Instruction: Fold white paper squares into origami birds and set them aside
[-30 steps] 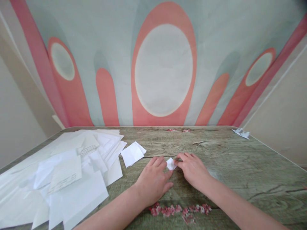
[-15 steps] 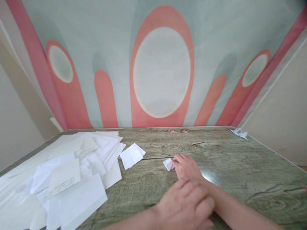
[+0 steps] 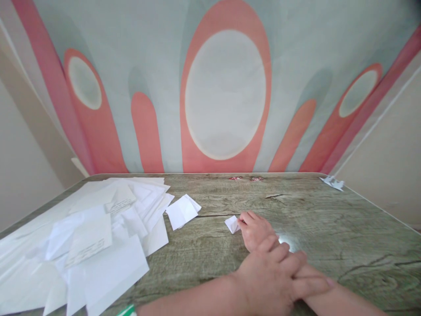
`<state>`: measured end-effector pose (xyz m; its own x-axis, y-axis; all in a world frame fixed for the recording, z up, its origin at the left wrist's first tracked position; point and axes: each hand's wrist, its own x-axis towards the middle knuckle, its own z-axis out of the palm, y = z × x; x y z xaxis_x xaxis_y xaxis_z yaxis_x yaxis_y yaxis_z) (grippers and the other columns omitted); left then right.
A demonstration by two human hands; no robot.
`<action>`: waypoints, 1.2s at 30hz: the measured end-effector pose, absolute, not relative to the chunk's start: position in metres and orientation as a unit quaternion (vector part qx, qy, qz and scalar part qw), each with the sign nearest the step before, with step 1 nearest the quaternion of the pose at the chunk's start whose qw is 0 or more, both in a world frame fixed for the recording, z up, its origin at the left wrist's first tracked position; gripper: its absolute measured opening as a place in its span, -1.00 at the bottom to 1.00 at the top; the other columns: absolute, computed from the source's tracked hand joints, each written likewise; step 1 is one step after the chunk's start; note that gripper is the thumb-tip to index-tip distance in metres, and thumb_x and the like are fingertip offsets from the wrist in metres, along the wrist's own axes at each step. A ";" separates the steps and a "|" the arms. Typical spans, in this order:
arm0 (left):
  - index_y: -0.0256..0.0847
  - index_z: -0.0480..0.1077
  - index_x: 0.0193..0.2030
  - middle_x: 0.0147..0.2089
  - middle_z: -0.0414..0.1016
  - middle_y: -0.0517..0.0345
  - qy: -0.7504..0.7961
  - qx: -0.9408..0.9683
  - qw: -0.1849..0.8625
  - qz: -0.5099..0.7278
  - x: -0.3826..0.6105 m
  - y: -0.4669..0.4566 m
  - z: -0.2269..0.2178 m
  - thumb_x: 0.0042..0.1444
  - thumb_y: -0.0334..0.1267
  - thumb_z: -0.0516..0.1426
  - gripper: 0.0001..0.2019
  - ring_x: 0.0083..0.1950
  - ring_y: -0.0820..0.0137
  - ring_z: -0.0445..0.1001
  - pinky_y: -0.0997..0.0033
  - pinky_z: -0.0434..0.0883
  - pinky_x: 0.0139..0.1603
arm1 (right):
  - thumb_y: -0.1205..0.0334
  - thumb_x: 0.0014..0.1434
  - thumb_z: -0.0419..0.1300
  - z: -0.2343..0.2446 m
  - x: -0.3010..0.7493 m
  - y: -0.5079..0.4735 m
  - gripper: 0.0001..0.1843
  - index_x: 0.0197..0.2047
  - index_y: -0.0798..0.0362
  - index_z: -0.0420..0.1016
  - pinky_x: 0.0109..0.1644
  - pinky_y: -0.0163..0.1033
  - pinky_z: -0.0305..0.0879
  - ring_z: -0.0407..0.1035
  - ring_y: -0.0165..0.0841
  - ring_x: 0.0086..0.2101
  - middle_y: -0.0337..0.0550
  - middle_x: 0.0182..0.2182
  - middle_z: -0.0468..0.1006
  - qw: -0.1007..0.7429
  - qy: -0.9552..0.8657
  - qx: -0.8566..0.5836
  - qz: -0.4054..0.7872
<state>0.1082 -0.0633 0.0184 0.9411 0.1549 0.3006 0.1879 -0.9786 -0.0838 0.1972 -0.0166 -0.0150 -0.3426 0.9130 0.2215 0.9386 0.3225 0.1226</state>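
Observation:
My right hand [image 3: 258, 230] pinches the edge of a small folded piece of white paper [image 3: 232, 224] on the wooden table. The paper's right end is hidden by the fingertips. Across my right forearm [image 3: 324, 278] lies my left hand [image 3: 276, 274], its fingers wrapped over the wrist and its thumb out of sight or partly hidden. To the left of the folded paper rests a small stack of folded white papers [image 3: 182, 212], apart from both hands.
A large loose heap of white sheets [image 3: 115, 267] covers the table's left side, some with printed lines. Torn paper scraps [image 3: 332, 182] sit at the far right corner. Small red bits [image 3: 256, 179] lie by the back edge of the wooden table [image 3: 204, 254], below a patterned backdrop.
My left hand has shifted right and now clasps my right wrist and forearm. The right hand still pinches the folded paper in nearly the same place. The view has shifted slightly.

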 end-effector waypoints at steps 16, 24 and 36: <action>-0.06 0.16 0.17 0.18 0.21 0.12 -0.119 -0.985 0.020 -0.126 0.078 -0.041 0.039 0.15 -0.16 -0.01 -0.58 0.18 0.24 0.14 0.19 0.02 0.21 | 0.44 0.17 -0.13 -0.016 0.195 -0.018 -0.55 -0.39 -0.03 0.57 -0.22 -0.22 0.29 0.33 -0.31 -0.35 -0.12 -0.36 0.52 0.109 -0.797 -0.586 -0.103; -0.20 0.20 0.14 0.21 0.21 -0.02 -0.331 -0.921 -0.093 -0.183 0.019 0.010 0.007 0.04 -0.21 0.14 -0.50 0.22 0.23 0.15 0.17 0.14 0.20 | 0.46 0.07 0.07 -0.009 0.209 -0.020 -0.74 -0.23 0.02 0.50 -0.10 -0.23 0.22 0.30 -0.30 -0.23 -0.14 -0.30 0.47 0.138 -0.816 -0.559 -0.059; -0.17 0.34 0.00 -0.09 0.48 0.12 -0.325 -0.900 -0.174 -0.234 0.014 0.014 0.003 0.03 -0.20 0.17 -0.64 -0.05 0.32 0.38 0.31 0.28 0.03 | 0.32 0.18 0.05 -0.011 0.208 -0.022 -0.75 -0.08 0.02 0.43 -0.08 -0.20 0.22 0.33 -0.33 -0.23 -0.16 -0.25 0.49 0.220 -0.825 -0.519 -0.036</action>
<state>0.0145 0.0143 0.0029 0.6793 0.6663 0.3077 0.5041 -0.7283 0.4642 0.2081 -0.0222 -0.0108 -0.3654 0.8407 0.3997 0.8720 0.4594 -0.1691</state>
